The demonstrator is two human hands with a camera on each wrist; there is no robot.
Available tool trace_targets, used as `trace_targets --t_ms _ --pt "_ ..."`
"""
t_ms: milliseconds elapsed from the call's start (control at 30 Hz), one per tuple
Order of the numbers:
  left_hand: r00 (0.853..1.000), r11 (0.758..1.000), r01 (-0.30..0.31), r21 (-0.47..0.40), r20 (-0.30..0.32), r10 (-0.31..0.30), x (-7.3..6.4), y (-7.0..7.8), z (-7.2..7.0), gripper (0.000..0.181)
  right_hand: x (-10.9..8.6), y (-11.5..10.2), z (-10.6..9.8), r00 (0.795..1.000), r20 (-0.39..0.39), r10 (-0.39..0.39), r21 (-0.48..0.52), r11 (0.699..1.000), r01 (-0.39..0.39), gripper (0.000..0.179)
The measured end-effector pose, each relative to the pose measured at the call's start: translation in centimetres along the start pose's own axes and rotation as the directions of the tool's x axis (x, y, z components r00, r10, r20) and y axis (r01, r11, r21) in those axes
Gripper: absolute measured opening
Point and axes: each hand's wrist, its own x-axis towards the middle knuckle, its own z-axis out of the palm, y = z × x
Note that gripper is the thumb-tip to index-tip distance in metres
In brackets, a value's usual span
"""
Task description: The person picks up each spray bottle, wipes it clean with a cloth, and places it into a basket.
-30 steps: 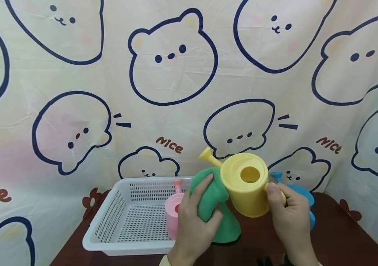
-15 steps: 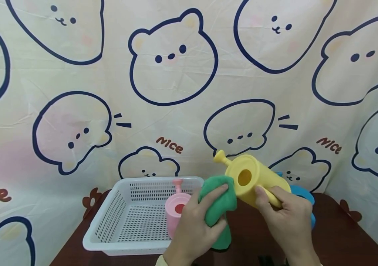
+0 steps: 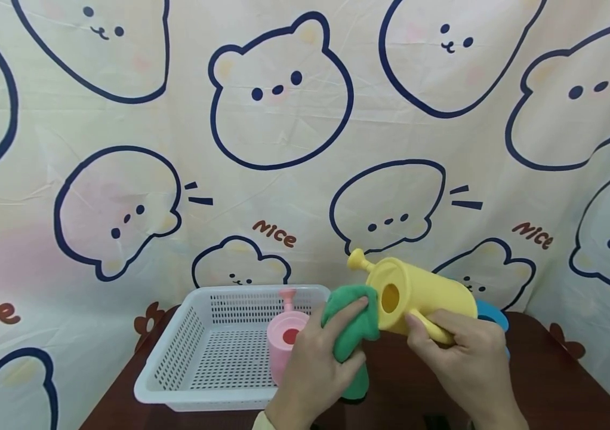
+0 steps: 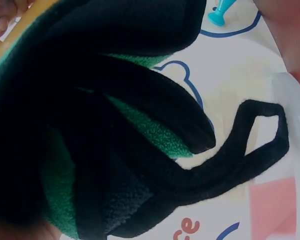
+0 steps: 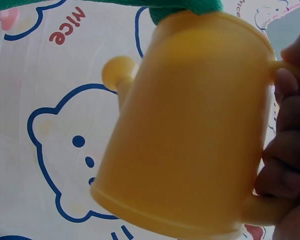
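Observation:
My right hand (image 3: 463,358) grips the handle of a yellow watering can (image 3: 434,292), which is held above the table and tipped so its top faces left. In the right wrist view, fingers curl round the handle and the can's body (image 5: 185,135) fills the middle. My left hand (image 3: 318,364) holds a bunched green cloth (image 3: 356,310) against the can's top edge, near the round opening. Part of the cloth hangs below the hand. The left wrist view shows the cloth's dark edging and a black loop (image 4: 265,145).
A white perforated basket (image 3: 176,391) stands on the dark brown table (image 3: 547,382) at left, with a pink watering can (image 3: 283,334) in its right end. Behind my right hand, a blue watering can (image 3: 492,313) is partly hidden. A patterned curtain (image 3: 283,197) closes off the back.
The yellow watering can has tipped from nearly upright to lying leftward, its opening turned toward the cloth. My left hand has shifted slightly right with the cloth.

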Motion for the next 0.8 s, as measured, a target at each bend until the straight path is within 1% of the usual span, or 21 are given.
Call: trace_targets --t_ms 100,233,333,500,667,800 --pt "1.0 1.0 -0.003 0.008 -0.021 0.003 0.1 -0.1 0.1 0.075 0.0 -0.1 -0.2 0.999 0.041 0.004 0.009 1.0 -0.004 0.038" --pt "0.999 0.999 -0.004 0.04 -0.053 0.006 0.1 -0.3 0.0 0.072 -0.1 -0.2 -0.3 0.995 0.1 0.005 0.031 0.999 -0.008 0.043" --pt "0.998 0.998 0.004 0.057 -0.066 0.0 0.2 -0.4 -0.2 0.07 -0.2 -0.2 -0.2 0.991 0.137 0.004 0.054 0.998 -0.011 0.045" --pt "0.997 0.998 0.018 0.068 -0.072 -0.013 0.2 -0.6 -0.6 0.068 -0.2 -0.5 -0.1 0.979 0.201 0.014 0.071 0.997 -0.029 0.042" --pt "0.997 0.996 0.037 0.08 -0.064 -0.032 0.3 -0.6 -0.8 0.065 -0.4 -0.8 0.0 0.967 0.246 0.057 0.038 0.997 -0.068 0.037" --pt "0.998 0.995 0.049 0.083 -0.047 -0.045 0.3 -0.6 -1.0 0.064 -0.4 -0.8 0.0 0.958 0.277 0.077 0.024 0.996 -0.087 0.037"
